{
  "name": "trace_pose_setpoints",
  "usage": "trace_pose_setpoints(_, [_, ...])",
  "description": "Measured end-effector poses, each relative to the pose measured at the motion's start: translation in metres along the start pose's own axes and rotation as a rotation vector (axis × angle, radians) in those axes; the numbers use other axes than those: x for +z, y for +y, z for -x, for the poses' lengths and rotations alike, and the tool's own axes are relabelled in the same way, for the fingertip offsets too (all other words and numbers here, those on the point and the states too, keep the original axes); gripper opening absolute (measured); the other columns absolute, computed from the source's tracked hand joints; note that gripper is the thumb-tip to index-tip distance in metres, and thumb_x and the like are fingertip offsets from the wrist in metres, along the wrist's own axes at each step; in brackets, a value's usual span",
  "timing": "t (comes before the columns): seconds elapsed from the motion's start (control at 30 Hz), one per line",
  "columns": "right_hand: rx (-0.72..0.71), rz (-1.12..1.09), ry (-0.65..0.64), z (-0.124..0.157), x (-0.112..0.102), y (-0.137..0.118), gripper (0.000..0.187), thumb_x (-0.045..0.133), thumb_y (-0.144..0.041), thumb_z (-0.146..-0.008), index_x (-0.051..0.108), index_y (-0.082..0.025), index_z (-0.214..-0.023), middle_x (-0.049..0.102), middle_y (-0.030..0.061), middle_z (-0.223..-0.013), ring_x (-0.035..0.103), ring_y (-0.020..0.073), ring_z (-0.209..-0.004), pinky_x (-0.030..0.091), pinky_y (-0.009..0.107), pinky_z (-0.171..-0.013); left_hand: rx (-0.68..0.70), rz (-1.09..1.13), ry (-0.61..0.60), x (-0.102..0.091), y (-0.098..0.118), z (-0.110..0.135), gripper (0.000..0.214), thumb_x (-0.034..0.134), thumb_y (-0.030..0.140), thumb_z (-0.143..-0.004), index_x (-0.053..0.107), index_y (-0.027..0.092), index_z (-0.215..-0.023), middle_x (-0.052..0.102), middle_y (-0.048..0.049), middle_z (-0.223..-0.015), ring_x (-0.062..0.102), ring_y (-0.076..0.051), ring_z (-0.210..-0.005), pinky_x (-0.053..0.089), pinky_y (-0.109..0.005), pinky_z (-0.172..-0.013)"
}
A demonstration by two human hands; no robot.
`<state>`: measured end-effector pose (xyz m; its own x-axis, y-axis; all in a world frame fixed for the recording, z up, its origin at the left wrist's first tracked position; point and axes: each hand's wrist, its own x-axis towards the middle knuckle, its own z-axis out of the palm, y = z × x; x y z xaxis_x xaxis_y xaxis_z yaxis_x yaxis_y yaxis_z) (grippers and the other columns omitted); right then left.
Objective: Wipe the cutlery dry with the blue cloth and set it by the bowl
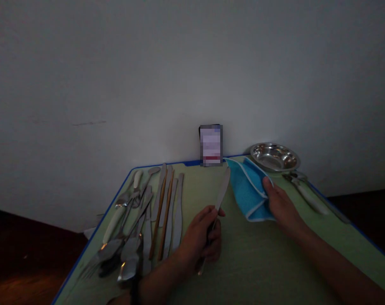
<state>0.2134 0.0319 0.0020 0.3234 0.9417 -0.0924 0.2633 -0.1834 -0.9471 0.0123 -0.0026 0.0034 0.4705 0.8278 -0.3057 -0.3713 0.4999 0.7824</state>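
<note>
My left hand (205, 235) is closed around a silver table knife (223, 186), whose blade points up and away from me. The knife's lower end sticks out below my fingers. To the right, my right hand (279, 201) grips a blue cloth (247, 190) with pale edging, thumb on top and the other fingers hidden behind it. The cloth hangs folded just right of the blade, and a small gap shows between the two. Left of my left hand lie several more table knives (178, 212) and a pair of brown chopsticks (167, 212).
Spoons and forks (111, 250) lie in a pile along the left edge of the pale green table (243, 262). A phone (211, 145) with a blurred screen leans on the wall. At the back right is a metal bowl (275, 157), near white-handled utensils (309, 197).
</note>
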Motion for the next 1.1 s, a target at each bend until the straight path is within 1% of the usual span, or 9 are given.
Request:
trace_pose_setpoints(0.1, [-0.142, 0.133, 0.045, -0.002, -0.005, 0.003, 0.05, 0.029, -0.059, -0.081, 0.058, -0.018, -0.073, 0.061, 0.0041, -0.067, 0.058, 0.0215, -0.068, 0.045, 0.034, -0.064, 0.034, 0.042, 0.031, -0.002, -0.015, -0.004, 0.013, 0.039, 0.031, -0.087, 0.047, 0.021, -0.083, 0.032, 0.0117, -0.044, 0.017, -0.002, -0.023, 0.023, -0.012, -0.023])
trace_pose_setpoints(0.2, [-0.379, 0.247, 0.068, 0.0, -0.007, 0.002, 0.043, 0.026, -0.049, -0.085, 0.056, -0.018, -0.08, 0.06, 0.0057, -0.073, 0.055, 0.0201, -0.067, 0.044, 0.035, -0.065, 0.109, 0.023, 0.107, -0.003, -0.017, -0.006, 0.014, 0.038, 0.031, -0.088, 0.046, 0.021, -0.083, 0.034, 0.0108, -0.047, 0.021, -0.002, -0.025, 0.026, -0.012, -0.024])
trace_pose_setpoints(0.37, [-0.674, 0.32, 0.053, 0.003, -0.011, -0.005, 0.038, 0.034, -0.036, -0.085, 0.048, -0.02, -0.117, 0.056, 0.0101, -0.112, 0.047, 0.0247, -0.11, 0.034, 0.042, -0.092, 0.125, -0.015, 0.162, -0.001, -0.015, 0.0, 0.014, 0.038, 0.034, -0.089, 0.045, 0.022, -0.084, 0.038, 0.0095, -0.054, 0.024, -0.002, -0.03, 0.025, -0.01, -0.025])
trace_pose_setpoints(0.53, [-0.364, 0.241, 0.038, 0.0, -0.014, -0.006, 0.039, 0.034, -0.047, -0.083, 0.062, -0.02, -0.083, 0.061, 0.0054, -0.068, 0.057, 0.0232, -0.074, 0.042, 0.038, -0.071, 0.129, -0.024, 0.171, -0.002, -0.017, 0.004, 0.018, 0.036, 0.039, -0.089, 0.042, 0.023, -0.083, 0.039, 0.0101, -0.052, 0.023, -0.002, -0.027, 0.025, -0.011, -0.023])
trace_pose_setpoints(0.63, [-0.054, 0.049, 0.106, -0.004, -0.011, -0.001, 0.048, 0.038, -0.059, -0.076, 0.063, -0.018, -0.084, 0.063, 0.0058, -0.073, 0.058, 0.0227, -0.074, 0.044, 0.036, -0.068, 0.11, -0.066, 0.119, -0.003, -0.018, 0.004, 0.019, 0.035, 0.04, -0.089, 0.042, 0.023, -0.084, 0.04, 0.0104, -0.049, 0.025, -0.002, -0.025, 0.027, -0.012, -0.023])
trace_pose_setpoints(0.73, [0.139, -0.212, 0.008, 0.0, -0.003, 0.004, 0.055, 0.042, -0.064, -0.071, 0.062, -0.019, -0.095, 0.066, 0.0069, -0.084, 0.061, 0.0236, -0.078, 0.047, 0.036, -0.069, 0.091, -0.148, 0.075, -0.003, -0.019, 0.003, 0.02, 0.035, 0.04, -0.089, 0.042, 0.022, -0.086, 0.036, 0.0115, -0.042, 0.026, -0.004, -0.024, 0.029, -0.013, -0.023])
trace_pose_setpoints(0.9, [0.091, -0.282, -0.183, 0.028, 0.016, 0.006, 0.047, 0.047, -0.061, -0.072, 0.065, -0.02, -0.088, 0.067, 0.0055, -0.08, 0.062, 0.022, -0.079, 0.047, 0.034, -0.071, 0.118, -0.319, 0.063, -0.002, -0.023, 0.002, 0.02, 0.034, 0.04, -0.09, 0.041, 0.022, -0.091, 0.036, 0.012, -0.042, 0.025, -0.004, -0.025, 0.027, -0.011, -0.025])
trace_pose_setpoints(1.03, [0.096, -0.576, -0.372, 0.043, 0.029, 0.005, 0.049, 0.039, -0.062, -0.075, 0.063, -0.02, -0.081, 0.067, 0.0049, -0.076, 0.062, 0.02, -0.072, 0.047, 0.033, -0.068, 0.115, -0.47, 0.093, -0.001, -0.023, 0.003, 0.025, 0.033, 0.043, -0.09, 0.042, 0.021, -0.088, 0.036, 0.0116, -0.042, 0.028, -0.004, -0.026, 0.024, -0.011, -0.025])
trace_pose_setpoints(1.1, [0.135, -0.687, -0.371, 0.044, 0.032, 0.003, 0.051, 0.035, -0.062, -0.077, 0.063, -0.02, -0.082, 0.067, 0.0046, -0.075, 0.062, 0.0195, -0.07, 0.048, 0.033, -0.066, 0.097, -0.502, 0.092, 0.0, -0.022, 0.004, 0.026, 0.034, 0.045, -0.089, 0.042, 0.021, -0.09, 0.035, 0.012, -0.042, 0.028, -0.004, -0.025, 0.025, -0.011, -0.024])
